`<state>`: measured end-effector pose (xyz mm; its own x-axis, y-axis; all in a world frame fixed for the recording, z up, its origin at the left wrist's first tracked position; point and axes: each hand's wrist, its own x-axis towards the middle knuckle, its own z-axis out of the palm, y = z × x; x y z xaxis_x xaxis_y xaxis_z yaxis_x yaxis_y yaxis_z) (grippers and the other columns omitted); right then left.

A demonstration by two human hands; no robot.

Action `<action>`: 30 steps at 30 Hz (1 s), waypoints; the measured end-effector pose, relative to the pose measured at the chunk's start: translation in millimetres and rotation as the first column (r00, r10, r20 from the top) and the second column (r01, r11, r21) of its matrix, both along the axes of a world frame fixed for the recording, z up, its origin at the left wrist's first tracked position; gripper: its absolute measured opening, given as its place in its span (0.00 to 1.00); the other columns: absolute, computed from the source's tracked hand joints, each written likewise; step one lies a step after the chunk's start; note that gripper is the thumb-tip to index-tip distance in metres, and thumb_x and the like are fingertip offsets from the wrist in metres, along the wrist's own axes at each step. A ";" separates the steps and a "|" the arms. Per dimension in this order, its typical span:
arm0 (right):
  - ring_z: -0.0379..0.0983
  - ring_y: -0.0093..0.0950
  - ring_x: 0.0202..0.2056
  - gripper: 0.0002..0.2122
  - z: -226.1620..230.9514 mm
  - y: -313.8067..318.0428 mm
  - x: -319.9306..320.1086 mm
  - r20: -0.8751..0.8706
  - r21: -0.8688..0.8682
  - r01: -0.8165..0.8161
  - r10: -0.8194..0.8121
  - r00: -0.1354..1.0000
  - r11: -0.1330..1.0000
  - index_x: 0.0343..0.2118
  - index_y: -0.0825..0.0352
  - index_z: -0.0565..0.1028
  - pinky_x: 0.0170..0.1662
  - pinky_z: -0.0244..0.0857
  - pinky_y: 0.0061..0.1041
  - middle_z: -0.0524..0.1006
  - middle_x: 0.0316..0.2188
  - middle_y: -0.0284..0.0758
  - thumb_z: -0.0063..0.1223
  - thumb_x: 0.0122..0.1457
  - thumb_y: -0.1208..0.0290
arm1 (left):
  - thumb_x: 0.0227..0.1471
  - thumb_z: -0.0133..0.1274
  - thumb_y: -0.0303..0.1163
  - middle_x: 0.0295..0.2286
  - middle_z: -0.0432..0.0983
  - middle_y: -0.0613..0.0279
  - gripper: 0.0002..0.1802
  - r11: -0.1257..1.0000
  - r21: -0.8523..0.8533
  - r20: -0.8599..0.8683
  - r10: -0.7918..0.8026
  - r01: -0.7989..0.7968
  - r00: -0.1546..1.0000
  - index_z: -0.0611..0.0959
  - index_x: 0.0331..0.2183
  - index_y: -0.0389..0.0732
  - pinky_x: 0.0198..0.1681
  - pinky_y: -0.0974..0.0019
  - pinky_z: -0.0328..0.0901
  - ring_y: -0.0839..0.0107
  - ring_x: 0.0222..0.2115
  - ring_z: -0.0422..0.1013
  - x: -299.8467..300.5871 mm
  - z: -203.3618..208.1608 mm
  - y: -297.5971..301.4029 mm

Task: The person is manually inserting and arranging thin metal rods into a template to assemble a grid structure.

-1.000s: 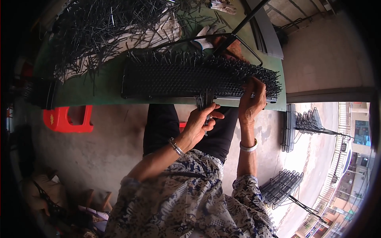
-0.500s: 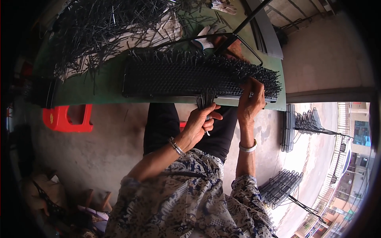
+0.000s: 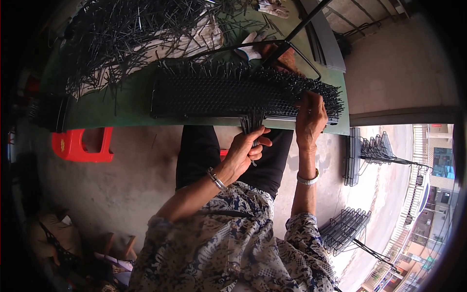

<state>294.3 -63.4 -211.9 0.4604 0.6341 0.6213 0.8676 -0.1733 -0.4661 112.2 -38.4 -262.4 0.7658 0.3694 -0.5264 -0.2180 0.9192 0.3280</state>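
fingers of your left hand (image 3: pixel 239 153) clasp rods (image 3: pixel 252 122) at the near edge of the panel (image 3: pixel 199 97) on the table (image 3: pixel 134 110). your right hand (image 3: pixel 312 120) is at the panel's right part; whether its fingers pinch a rod, i can't tell.

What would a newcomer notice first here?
Probably the big tangle of thin black strips, heaped far left on the green table. Nearer the person, a long black panel bristles along its far side and right end. A bright red stool pokes out beneath the table at left.
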 end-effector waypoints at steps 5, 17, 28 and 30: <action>0.76 0.27 0.25 0.04 -1.1 -0.8 3.0 -0.060 -0.022 -0.033 0.031 0.998 0.999 0.35 0.67 0.74 0.29 0.67 0.24 0.76 0.23 0.35 0.46 0.61 0.79 | 0.58 0.53 0.39 0.25 0.75 0.58 0.16 1.000 0.000 -0.005 -0.007 0.007 1.000 0.79 0.40 0.36 0.15 0.79 0.45 0.86 0.12 0.51 0.3 1.7 -0.3; 0.76 0.36 0.26 0.03 1.3 14.5 4.0 0.052 -0.136 0.062 -0.055 0.997 0.989 0.33 0.65 0.75 0.30 0.67 0.30 0.76 0.25 0.39 0.52 0.58 0.74 | 0.60 0.50 0.40 0.24 0.74 0.58 0.16 1.000 0.014 0.004 0.002 -0.002 1.000 0.76 0.41 0.37 0.16 0.79 0.48 0.85 0.13 0.51 1.9 0.6 -0.5; 0.74 0.42 0.29 0.04 3.6 25.7 11.0 0.035 -0.232 -0.008 0.017 0.999 0.973 0.31 0.63 0.77 0.31 0.66 0.35 0.76 0.27 0.41 0.52 0.56 0.71 | 0.60 0.49 0.39 0.23 0.74 0.59 0.13 1.000 0.021 -0.009 0.002 -0.002 1.000 0.73 0.38 0.39 0.16 0.79 0.48 0.84 0.14 0.54 5.1 2.7 -3.7; 0.74 0.41 0.28 0.04 4.6 22.7 6.7 0.074 -0.216 0.053 -0.038 0.997 0.975 0.31 0.63 0.77 0.31 0.66 0.35 0.76 0.27 0.40 0.52 0.57 0.71 | 0.60 0.50 0.39 0.23 0.73 0.60 0.13 1.000 0.009 -0.041 0.017 -0.016 0.999 0.74 0.37 0.39 0.16 0.79 0.48 0.84 0.15 0.54 5.8 5.8 -4.2</action>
